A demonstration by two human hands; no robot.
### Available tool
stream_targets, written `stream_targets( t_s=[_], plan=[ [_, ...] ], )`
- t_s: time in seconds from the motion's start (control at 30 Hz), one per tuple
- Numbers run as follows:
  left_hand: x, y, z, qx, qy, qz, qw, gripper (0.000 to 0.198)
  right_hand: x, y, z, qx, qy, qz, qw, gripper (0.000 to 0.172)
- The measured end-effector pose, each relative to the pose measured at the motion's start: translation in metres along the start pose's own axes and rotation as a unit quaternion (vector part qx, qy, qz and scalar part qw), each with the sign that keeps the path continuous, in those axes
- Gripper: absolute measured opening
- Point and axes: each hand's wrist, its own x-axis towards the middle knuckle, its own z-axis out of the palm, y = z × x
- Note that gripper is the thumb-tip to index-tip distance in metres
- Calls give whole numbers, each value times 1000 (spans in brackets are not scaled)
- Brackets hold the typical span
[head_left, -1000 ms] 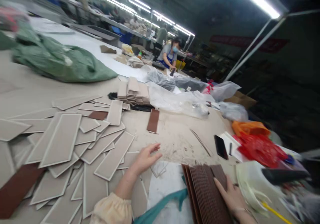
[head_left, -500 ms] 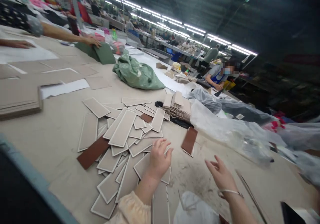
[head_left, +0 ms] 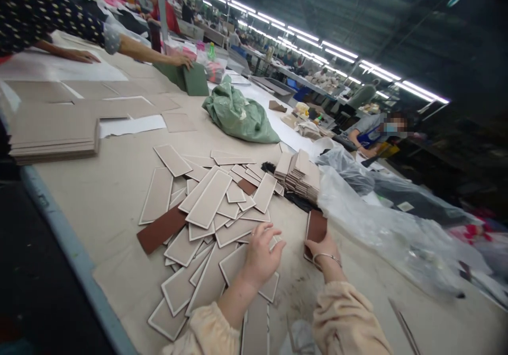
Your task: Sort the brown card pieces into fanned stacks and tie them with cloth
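My left hand (head_left: 262, 253) lies palm down, fingers curled, on a spread of several beige rectangular panels (head_left: 209, 200) with pale borders on the table. My right hand (head_left: 323, 250) reaches forward and grips the near end of a brown panel (head_left: 316, 225) lying by itself; its fingers are mostly hidden behind the wrist, which wears a thin bracelet. One more brown panel (head_left: 161, 230) lies at the left edge of the spread, and a small one (head_left: 247, 187) sits among the beige ones. A neat stack of beige panels (head_left: 300, 172) stands beyond the spread.
Crumpled clear plastic (head_left: 381, 222) covers the table to the right. A green bag (head_left: 238, 114) lies farther back. A stack of large boards (head_left: 53, 133) sits at the left edge. A co-worker's arm (head_left: 146, 54) presses a green piece (head_left: 196, 79). Another person (head_left: 375, 131) works far right.
The view has swung left. My right hand left the brown stack, moved forward and took hold of the lone brown panel. My left hand settled on the beige panels.
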Motion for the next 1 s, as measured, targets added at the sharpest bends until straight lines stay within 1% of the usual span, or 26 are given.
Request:
stream_targets(
  t_s=[0.07, 0.1, 0.13, 0.2, 0.23, 0.27, 0.3, 0.33, 0.4, 0.43, 0.47, 0.5, 0.53, 0.6, 0.63, 0.67, 0.7, 0.73, 0.8, 0.87, 0.9, 0.93, 1.0],
  plan=[
    [0, -1, 2, -34, -13, -22, 999, 20, -4, 9, -4, 4, 9, -17, 1000, 96],
    [0, -1, 3, -50, -17, -33, 998, 19, -6, 13, -7, 6, 14, -22, 1000, 94],
    [0, -1, 3, -66, -20, -41, 997, 18, -9, 18, -10, 8, 20, -27, 999, 85],
    [0, -1, 4, -96, -26, -53, 994, 16, -16, 28, -19, 11, 31, -31, 999, 61],
    [0, -1, 4, -109, -29, -56, 992, 15, -19, 34, -24, 13, 45, -31, 998, 52],
    [1, -1, 4, -120, -31, -59, 991, 15, -21, 40, -29, 14, 75, -35, 996, 47],
    [1, -1, 4, -129, -33, -62, 989, 14, -23, 46, -33, 13, 122, -44, 991, 46],
    [1, -1, 4, -138, -35, -68, 988, 14, -24, 52, -37, 9, 179, -58, 982, 46],
    [1, -1, 5, -158, -44, -93, 982, 14, -28, 60, -40, -11, 287, -95, 953, 46],
    [1, -1, 6, -173, -53, -110, 977, 15, -31, 61, -39, -27, 319, -110, 941, 46],
    [1, -2, 7, -189, -64, -127, 972, 15, -35, 59, -37, -47, 325, -118, 937, 47],
    [1, -2, 9, -204, -76, -142, 966, 16, -40, 56, -33, -67, 310, -120, 941, 47],
    [1, -2, 10, -215, -86, -153, 961, 16, -45, 50, -28, -85, 273, -125, 950, 46],
    [1, -4, 11, -224, -94, -159, 957, 16, -55, 37, -15, -101, 166, -145, 970, 44],
    [1, -4, 12, -225, -93, -158, 957, 16, -58, 32, -9, -98, 120, -158, 975, 43],
    [0, -5, 13, -225, -90, -159, 957, 17, -59, 28, -3, -89, 94, -164, 978, 44],
    [0, -5, 13, -227, -84, -161, 957, 17, -59, 26, 1, -75, 86, -157, 981, 46],
    [0, -5, 14, -230, -78, -166, 956, 18, -58, 27, 4, -61, 87, -133, 985, 52],
    [-2, -4, 15, -236, -74, -181, 952, 20, -49, 33, 6, -42, 66, -50, 996, 75],
    [-4, -2, 17, -242, -83, -202, 945, 23, -37, 39, 5, -42, -6, 29, 999, 97],
    [-5, -1, 18, -244, -92, -215, 941, 25, -30, 41, 5, -46, -35, 48, 997, 104],
    [-5, -1, 19, -244, -100, -228, 937, 28, -24, 41, 4, -45, -59, 51, 996, 109],
    [-5, 0, 20, -248, -114, -253, 928, 34, -16, 37, 4, -38, -82, 33, 995, 116]
  ],
)
